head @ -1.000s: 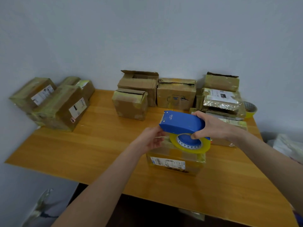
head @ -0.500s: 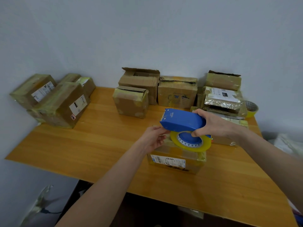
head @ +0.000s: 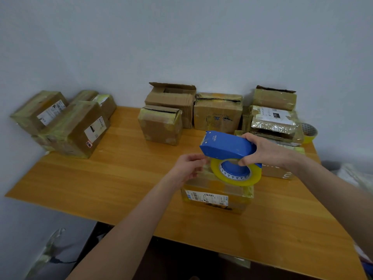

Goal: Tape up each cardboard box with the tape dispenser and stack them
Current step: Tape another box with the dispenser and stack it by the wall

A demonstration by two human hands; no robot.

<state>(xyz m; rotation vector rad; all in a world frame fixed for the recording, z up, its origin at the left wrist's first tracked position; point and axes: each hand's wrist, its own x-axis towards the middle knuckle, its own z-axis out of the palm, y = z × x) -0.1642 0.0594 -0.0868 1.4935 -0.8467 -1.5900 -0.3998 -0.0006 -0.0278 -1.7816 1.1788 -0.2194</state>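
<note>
Blue tape dispenser (head: 226,145), gripped from above by my right hand (head: 264,151), is held over a small labelled cardboard box (head: 216,197) at centre frame on the wooden table (head: 121,178). My left hand (head: 188,168), fingers curled at the dispenser's front, appears to pinch the tape end, though the clear film is hard to see. Taped boxes (head: 76,128) sit stacked at left.

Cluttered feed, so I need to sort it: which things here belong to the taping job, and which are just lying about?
Job: tape dispenser in right hand; labelled box under it; left hand beside it; open boxes along the wall; taped boxes stacked at left.
Lying about: spare tape roll, far right; crumpled plastic on the floor.
</note>
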